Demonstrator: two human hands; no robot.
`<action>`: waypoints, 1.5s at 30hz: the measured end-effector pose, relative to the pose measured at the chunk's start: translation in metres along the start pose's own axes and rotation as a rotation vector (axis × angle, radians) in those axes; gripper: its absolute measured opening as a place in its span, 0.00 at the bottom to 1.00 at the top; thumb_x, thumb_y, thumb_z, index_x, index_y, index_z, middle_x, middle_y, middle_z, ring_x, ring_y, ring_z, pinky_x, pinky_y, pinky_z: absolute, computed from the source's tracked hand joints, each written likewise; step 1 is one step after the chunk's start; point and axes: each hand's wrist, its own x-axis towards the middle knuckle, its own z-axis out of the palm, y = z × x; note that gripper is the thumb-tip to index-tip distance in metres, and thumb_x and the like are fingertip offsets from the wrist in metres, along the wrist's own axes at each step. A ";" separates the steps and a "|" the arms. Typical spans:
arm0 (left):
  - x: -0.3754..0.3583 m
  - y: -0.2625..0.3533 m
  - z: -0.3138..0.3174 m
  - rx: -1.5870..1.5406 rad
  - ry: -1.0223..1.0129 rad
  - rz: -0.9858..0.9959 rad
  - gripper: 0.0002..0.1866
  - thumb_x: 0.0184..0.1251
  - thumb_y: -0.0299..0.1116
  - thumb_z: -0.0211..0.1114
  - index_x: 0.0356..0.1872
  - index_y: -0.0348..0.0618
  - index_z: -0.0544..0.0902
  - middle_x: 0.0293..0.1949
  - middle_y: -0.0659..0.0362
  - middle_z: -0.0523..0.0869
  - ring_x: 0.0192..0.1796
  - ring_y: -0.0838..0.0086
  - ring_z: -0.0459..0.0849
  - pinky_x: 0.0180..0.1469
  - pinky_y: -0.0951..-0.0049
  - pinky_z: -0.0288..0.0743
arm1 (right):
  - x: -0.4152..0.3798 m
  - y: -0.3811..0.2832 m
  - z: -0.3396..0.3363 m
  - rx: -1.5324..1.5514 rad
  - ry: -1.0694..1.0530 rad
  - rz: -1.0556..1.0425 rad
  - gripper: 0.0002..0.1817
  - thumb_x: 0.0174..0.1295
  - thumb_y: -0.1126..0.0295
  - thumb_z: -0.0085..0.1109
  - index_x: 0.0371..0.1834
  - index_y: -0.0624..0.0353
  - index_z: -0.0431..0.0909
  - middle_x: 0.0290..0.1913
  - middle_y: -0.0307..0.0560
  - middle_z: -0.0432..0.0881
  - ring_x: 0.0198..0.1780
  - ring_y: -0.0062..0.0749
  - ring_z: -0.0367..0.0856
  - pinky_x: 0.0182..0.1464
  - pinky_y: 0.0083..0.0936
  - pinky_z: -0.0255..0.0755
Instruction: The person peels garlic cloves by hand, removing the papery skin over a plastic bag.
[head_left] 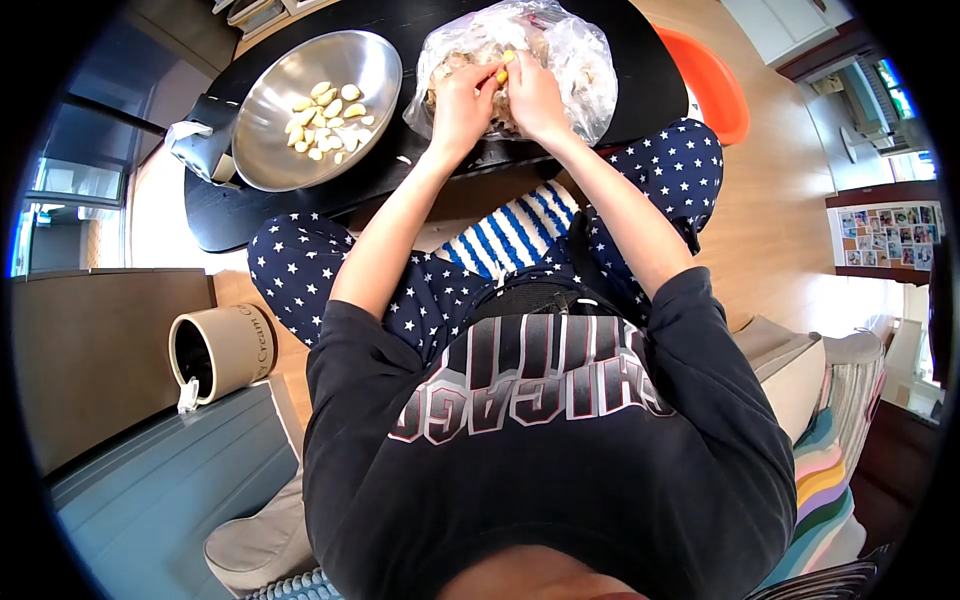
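Both hands meet over a clear plastic bag [585,75] of papery brown and white skins, probably garlic peelings. My left hand [465,105] is on the bag's left side, its fingers pressed together near a small yellow item [503,74]. Close beside it, my right hand [534,95] has closed fingers on the same yellow item; what exactly it is cannot be made out. To the left, a wide steel bowl [262,135] holds several pale peeled cloves [322,118], gathered toward its right side.
A black table [215,215] carries the bowl and bag. A crumpled white packet [190,145] lies left of the bowl. An orange-red seat [712,85] stands beyond the table's right edge. A beige bin [235,350] lies at lower left.
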 end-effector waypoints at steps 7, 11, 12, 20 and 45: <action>0.001 0.003 0.001 -0.064 -0.001 -0.100 0.11 0.59 0.22 0.59 0.43 0.36 0.81 0.38 0.53 0.85 0.40 0.72 0.84 0.44 0.77 0.75 | 0.011 0.012 -0.012 0.790 -0.188 0.614 0.16 0.69 0.66 0.37 0.38 0.64 0.74 0.29 0.43 0.77 0.26 0.21 0.74 0.24 0.17 0.65; -0.001 0.009 -0.001 -0.202 0.010 -0.190 0.11 0.60 0.20 0.58 0.44 0.37 0.81 0.39 0.56 0.85 0.42 0.77 0.83 0.47 0.79 0.74 | 0.015 0.014 -0.023 1.108 -0.059 0.745 0.10 0.66 0.69 0.39 0.41 0.61 0.71 0.26 0.44 0.74 0.24 0.21 0.70 0.20 0.18 0.64; -0.001 0.011 -0.001 -0.244 0.019 -0.222 0.12 0.60 0.20 0.58 0.44 0.37 0.81 0.39 0.57 0.85 0.42 0.78 0.82 0.47 0.80 0.74 | 0.015 0.014 -0.032 1.161 -0.110 0.734 0.10 0.67 0.70 0.38 0.44 0.61 0.69 0.30 0.46 0.77 0.26 0.21 0.72 0.23 0.17 0.66; -0.006 0.003 0.004 -0.202 0.003 -0.255 0.13 0.57 0.22 0.61 0.44 0.40 0.82 0.37 0.55 0.85 0.38 0.76 0.84 0.45 0.78 0.75 | 0.003 0.025 -0.049 1.223 -0.225 0.644 0.10 0.69 0.69 0.40 0.45 0.62 0.70 0.43 0.53 0.80 0.39 0.27 0.79 0.39 0.18 0.71; 0.001 0.006 0.003 -0.623 -0.050 -0.571 0.14 0.61 0.26 0.62 0.48 0.33 0.78 0.41 0.56 0.84 0.42 0.78 0.82 0.44 0.81 0.76 | -0.015 -0.015 -0.019 0.521 0.022 0.125 0.12 0.67 0.72 0.46 0.48 0.61 0.78 0.43 0.39 0.81 0.36 0.14 0.75 0.36 0.11 0.69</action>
